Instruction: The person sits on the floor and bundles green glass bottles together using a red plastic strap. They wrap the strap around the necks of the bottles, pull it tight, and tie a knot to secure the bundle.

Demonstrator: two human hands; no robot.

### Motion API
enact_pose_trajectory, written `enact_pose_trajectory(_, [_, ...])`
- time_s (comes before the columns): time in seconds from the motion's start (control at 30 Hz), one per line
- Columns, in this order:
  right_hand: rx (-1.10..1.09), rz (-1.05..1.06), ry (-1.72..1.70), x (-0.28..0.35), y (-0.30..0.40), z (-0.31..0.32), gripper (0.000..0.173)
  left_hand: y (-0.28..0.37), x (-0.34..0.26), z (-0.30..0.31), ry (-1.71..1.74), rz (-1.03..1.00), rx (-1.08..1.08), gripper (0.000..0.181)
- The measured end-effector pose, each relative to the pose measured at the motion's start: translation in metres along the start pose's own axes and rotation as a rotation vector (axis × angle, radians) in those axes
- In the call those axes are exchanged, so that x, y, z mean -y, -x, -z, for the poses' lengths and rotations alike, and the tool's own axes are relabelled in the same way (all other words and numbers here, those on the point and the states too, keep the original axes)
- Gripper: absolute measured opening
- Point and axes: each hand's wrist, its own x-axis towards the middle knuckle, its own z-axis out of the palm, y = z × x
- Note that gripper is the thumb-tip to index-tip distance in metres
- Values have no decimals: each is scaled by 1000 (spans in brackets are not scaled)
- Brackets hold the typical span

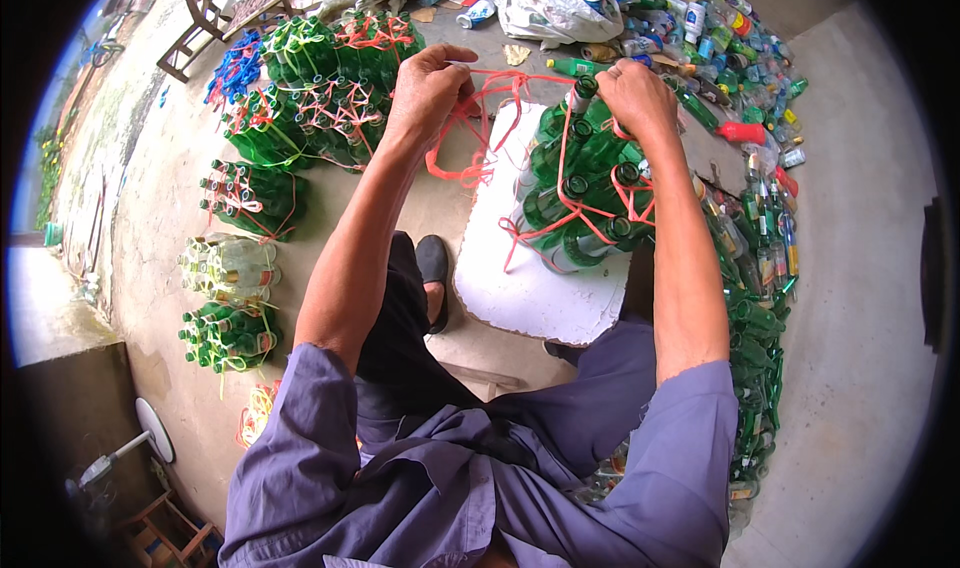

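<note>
Before me several green glass bottles (544,206) stand in a cluster on a white board with chipped edges (517,290). Red plastic twine (564,155) loops around some of their necks. My left hand (433,88) pinches a length of this twine to the left of the cluster, and a loose tangle hangs beneath it. My right hand (637,99) is closed on the twine at the far right of the bottles, beside the rearmost neck. A strand runs across between both hands. The fingertips of my right hand are partly hidden.
Tied bundles of green bottles (300,50) and a bundle of clear bottles (229,266) stand along the left. A heap of loose bottles and cans (720,35) lines the right side. Behind the board lies a white sack (551,9). A wooden chair (195,13) stands far left.
</note>
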Motion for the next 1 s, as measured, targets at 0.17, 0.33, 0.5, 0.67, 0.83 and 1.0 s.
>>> enact_pose_trajectory(0.17, [6, -5, -4, 1, -1, 0, 38, -9, 13, 6, -41, -116, -67, 23])
enact_pose_trajectory(0.33, [4, -8, 5, 3, 2, 3, 41, -4, 1, 8, 295, -28, -10, 17])
enact_pose_trajectory(0.5, [9, -7, 0, 3, 2, 3, 42, -5, 5, 3, 299, 34, 9, 15])
enact_pose_trajectory(0.67, [36, -24, -1, 3, 2, 3, 41, -11, 16, 1, -10, 60, 75, 24])
enact_pose_trajectory(0.83, [18, -19, 4, 2, 3, 3, 42, -13, 29, -1, -71, 191, 244, 45])
enact_pose_trajectory(1.0, [59, -1, -24, 3, 1, 5, 46, -17, 39, 3, -78, 327, 393, 45])
